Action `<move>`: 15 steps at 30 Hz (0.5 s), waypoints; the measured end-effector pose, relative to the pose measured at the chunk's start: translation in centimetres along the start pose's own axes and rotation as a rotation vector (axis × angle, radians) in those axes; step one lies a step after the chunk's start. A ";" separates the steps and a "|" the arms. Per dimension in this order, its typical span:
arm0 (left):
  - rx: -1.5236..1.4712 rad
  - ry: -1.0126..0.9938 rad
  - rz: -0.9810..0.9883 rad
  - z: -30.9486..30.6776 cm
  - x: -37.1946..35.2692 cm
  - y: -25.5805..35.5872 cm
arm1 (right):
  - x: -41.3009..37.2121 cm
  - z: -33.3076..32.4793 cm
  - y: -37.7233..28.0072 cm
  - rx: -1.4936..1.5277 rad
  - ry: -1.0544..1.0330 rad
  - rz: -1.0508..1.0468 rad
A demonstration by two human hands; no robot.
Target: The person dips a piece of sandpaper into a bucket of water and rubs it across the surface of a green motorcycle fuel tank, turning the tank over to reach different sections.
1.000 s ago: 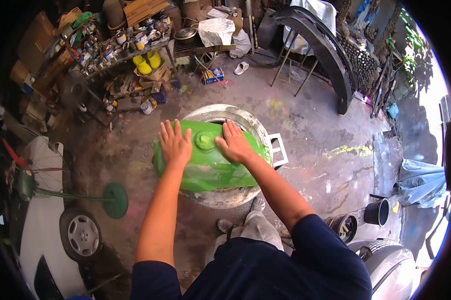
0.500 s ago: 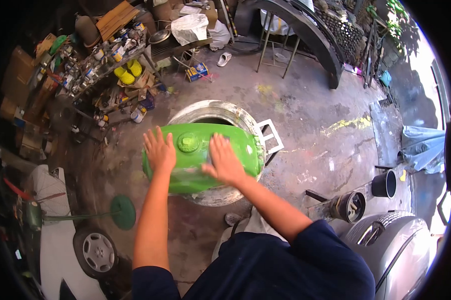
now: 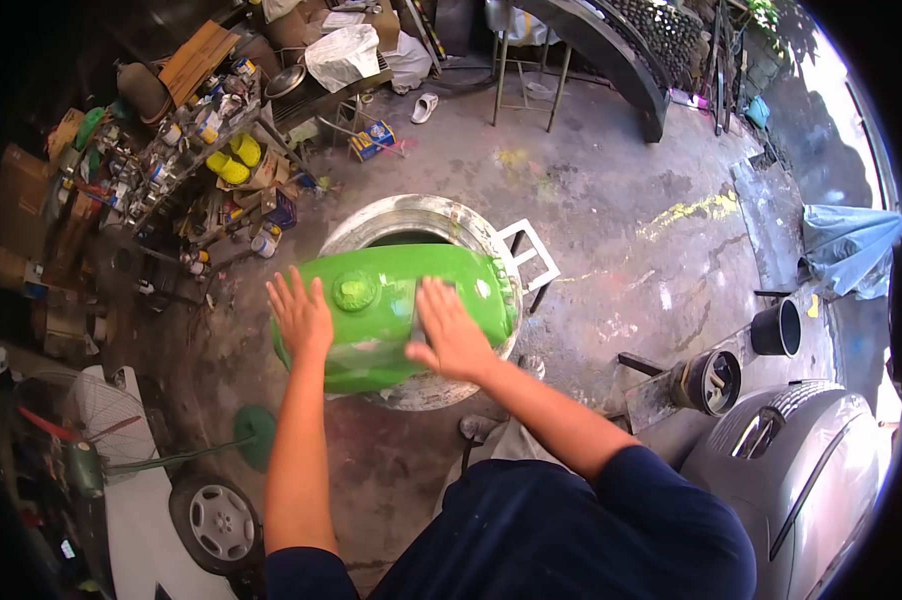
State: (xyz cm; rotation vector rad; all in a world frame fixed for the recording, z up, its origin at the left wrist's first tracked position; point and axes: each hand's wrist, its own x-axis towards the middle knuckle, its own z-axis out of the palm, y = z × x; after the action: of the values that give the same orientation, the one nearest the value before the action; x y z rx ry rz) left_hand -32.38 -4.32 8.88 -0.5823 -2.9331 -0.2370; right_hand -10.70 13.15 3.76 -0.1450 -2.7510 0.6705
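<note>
A green fuel tank (image 3: 386, 300) with a round raised filler cap (image 3: 353, 290) lies across a large whitish ring-shaped stand (image 3: 441, 212). Pale patches show on its surface. My left hand (image 3: 304, 318) rests with spread fingers on the tank's left end, holding nothing. On the right half, my right hand (image 3: 451, 330) lies flat over a dark grey piece of sandpaper (image 3: 420, 305), pressing it against the tank. Most of that piece is hidden under the fingers.
A white square frame (image 3: 531, 255) sits beside the stand. Cluttered shelves with paint cans (image 3: 208, 130) fill the left back. Two black buckets (image 3: 777, 328) and a silver car bumper (image 3: 801, 470) are at right. A fan (image 3: 86, 470) stands near a car wheel (image 3: 221, 522).
The camera view has shifted, so the tank and background sit a little further left. My right hand stays on the tank's right half with the sandpaper; my left hand remains spread on its left end.
</note>
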 end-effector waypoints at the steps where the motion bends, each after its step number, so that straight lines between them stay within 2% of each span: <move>1: 0.012 0.008 0.008 0.1 0.0 -0.1 | 1.7 0.1 1.4 0.121 0.007 0.119; 3: 0.019 0.005 0.006 0.1 0.1 -0.1 | 6.8 0.1 5.0 0.358 0.024 0.349; 4: 0.025 0.002 0.008 0.1 0.1 -0.1 | 7.1 0.2 5.3 0.361 0.021 0.358; 7: 0.029 -0.015 -0.012 0.1 0.2 0.0 | 0.8 1.0 1.2 0.099 0.082 0.151; 8: 0.030 -0.016 -0.014 0.4 0.1 -0.1 | -1.8 0.3 -0.7 0.038 0.005 0.088; 11: 0.050 -0.007 -0.002 0.5 0.1 -0.4 | -1.8 -0.2 0.2 0.128 0.018 0.070; 12: 0.055 0.002 0.006 0.4 0.0 -0.3 | 0.3 0.3 1.9 0.168 0.078 0.146; 15: 0.069 0.017 0.014 0.6 0.1 -0.5 | 6.7 0.0 8.8 0.600 -0.063 0.513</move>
State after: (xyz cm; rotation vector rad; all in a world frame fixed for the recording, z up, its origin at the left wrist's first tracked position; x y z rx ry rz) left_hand -32.75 -4.63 8.25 -0.5869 -2.9067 -0.1378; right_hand -16.80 22.08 1.49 -0.7061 -2.4355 1.6136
